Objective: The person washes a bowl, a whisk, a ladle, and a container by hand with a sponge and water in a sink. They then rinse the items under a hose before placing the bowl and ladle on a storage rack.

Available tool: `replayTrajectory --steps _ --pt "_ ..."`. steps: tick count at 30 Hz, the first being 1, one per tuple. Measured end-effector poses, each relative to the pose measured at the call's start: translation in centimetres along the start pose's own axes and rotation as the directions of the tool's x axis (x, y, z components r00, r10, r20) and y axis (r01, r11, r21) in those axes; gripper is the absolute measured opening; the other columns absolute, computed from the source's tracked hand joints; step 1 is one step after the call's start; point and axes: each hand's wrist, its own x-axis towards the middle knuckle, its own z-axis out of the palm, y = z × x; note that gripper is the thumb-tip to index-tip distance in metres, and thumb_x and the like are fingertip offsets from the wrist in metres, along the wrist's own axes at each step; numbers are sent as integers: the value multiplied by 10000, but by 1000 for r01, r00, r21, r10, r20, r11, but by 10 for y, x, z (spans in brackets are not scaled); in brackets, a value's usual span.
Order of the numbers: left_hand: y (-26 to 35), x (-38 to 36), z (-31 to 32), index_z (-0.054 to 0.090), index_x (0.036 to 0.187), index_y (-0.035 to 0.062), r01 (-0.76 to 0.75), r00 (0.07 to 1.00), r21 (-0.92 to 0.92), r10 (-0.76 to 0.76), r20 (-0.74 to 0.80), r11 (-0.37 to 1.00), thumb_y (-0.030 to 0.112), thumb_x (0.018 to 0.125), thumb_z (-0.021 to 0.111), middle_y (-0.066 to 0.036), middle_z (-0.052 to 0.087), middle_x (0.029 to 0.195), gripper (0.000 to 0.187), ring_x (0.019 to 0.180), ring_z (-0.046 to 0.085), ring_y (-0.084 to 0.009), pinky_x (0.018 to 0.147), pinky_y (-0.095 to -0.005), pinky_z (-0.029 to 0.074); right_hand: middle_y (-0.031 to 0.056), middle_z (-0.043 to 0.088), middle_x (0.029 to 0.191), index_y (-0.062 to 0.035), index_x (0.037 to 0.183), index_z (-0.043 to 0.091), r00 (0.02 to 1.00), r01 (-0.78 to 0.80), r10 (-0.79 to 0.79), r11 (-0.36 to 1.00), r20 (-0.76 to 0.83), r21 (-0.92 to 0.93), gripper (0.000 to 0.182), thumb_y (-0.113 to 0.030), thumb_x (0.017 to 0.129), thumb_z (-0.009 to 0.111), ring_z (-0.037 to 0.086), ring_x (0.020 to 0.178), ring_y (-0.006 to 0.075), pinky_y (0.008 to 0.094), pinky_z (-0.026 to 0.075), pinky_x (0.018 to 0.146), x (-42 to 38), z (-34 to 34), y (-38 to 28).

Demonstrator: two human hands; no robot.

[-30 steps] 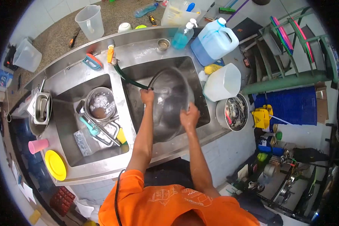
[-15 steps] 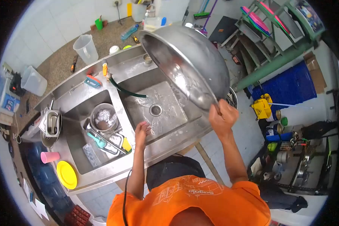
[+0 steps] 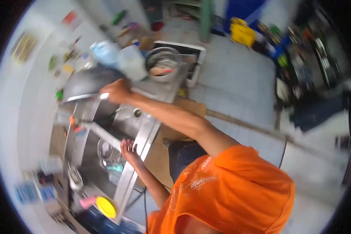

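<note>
A large metal bowl [image 3: 85, 82] is tilted on its side above the right sink basin [image 3: 125, 121]. The fingers of my right hand [image 3: 119, 92] are closed around its rim. Below it, my left hand [image 3: 129, 150] is over the sink's front side near the divider, fingers apart and holding nothing. In the left basin, a small metal pot [image 3: 105, 148] sits near a teal utensil [image 3: 115, 167]. Motion blurs much of the view.
A yellow plate [image 3: 106, 207] and a pink cup [image 3: 87, 202] rest at the sink's left end. Beyond the right basin stand a metal pot with utensils [image 3: 162, 66] and a whitish translucent container [image 3: 132, 62]. A yellow mop bucket [image 3: 241, 33] is on the floor.
The view has swung to the right. My right hand still grips the bowl, which now sits lower over the sink with its opening turned downward. My left hand remains open near the sink's front.
</note>
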Motion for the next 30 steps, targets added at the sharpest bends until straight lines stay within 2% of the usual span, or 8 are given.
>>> replayTrajectory --steps 6,10,14,22,24,27,29,30 --pt "-42 -85 22 411 1298 32 68 987 270 -104 121 961 359 908 499 -132 479 1214 516 1082 475 -278 912 -411 370 165 534 581 -43 657 508 935 -271 267 962 -233 14 73 -22 590 527 527 540 382 451 414 524 -35 -130 -16" --pt "-40 -127 62 399 1320 57 196 885 54 -200 421 979 573 931 339 -144 480 1260 649 1067 517 -252 887 -400 413 64 273 525 -20 599 370 786 -314 457 875 -416 369 145 5 621 510 378 479 84 325 301 439 -80 -225 -5" --pt "-38 -149 157 367 1364 41 292 673 -68 -154 724 954 662 893 279 -145 524 1150 784 1026 547 -263 921 -439 438 -20 532 614 14 756 615 627 -484 644 763 -439 429 151 69 668 506 442 542 36 249 346 463 -128 -349 -8" --pt "-190 -107 306 385 1330 32 324 475 476 -576 666 818 245 950 466 -93 431 1319 443 1153 451 -273 930 -398 406 0 630 754 20 927 639 173 -664 753 565 -634 490 261 83 705 516 547 655 75 241 452 575 -246 -495 76" --pt "-252 -93 358 461 1279 11 -367 177 447 -410 895 816 165 936 469 -114 504 1272 376 1086 512 -288 881 -390 435 76 617 771 -6 944 612 202 -785 596 573 -777 236 279 38 674 553 559 702 120 304 468 633 -300 -528 122" --pt "-379 -67 430 564 1166 -25 383 294 677 -778 556 629 158 921 497 -130 621 1085 313 908 595 -296 785 -378 471 224 619 923 8 983 605 27 -942 562 292 -827 167 374 -178 661 639 604 842 353 427 470 743 -368 -586 159" --pt "-419 -66 489 580 1145 -17 -636 252 680 -736 629 365 195 923 501 -135 636 1029 317 904 598 -283 756 -362 461 231 616 971 28 1009 603 -183 -975 436 33 -881 219 456 -259 655 629 595 896 373 429 482 763 -392 -622 158" --pt "-432 -81 523 580 1145 -17 -641 235 672 -738 632 372 195 923 501 -135 636 1029 317 904 598 -283 756 -362 461 199 619 886 2 957 619 -245 -970 383 -109 -891 219 390 -239 650 641 611 862 335 410 486 749 -420 -647 165"
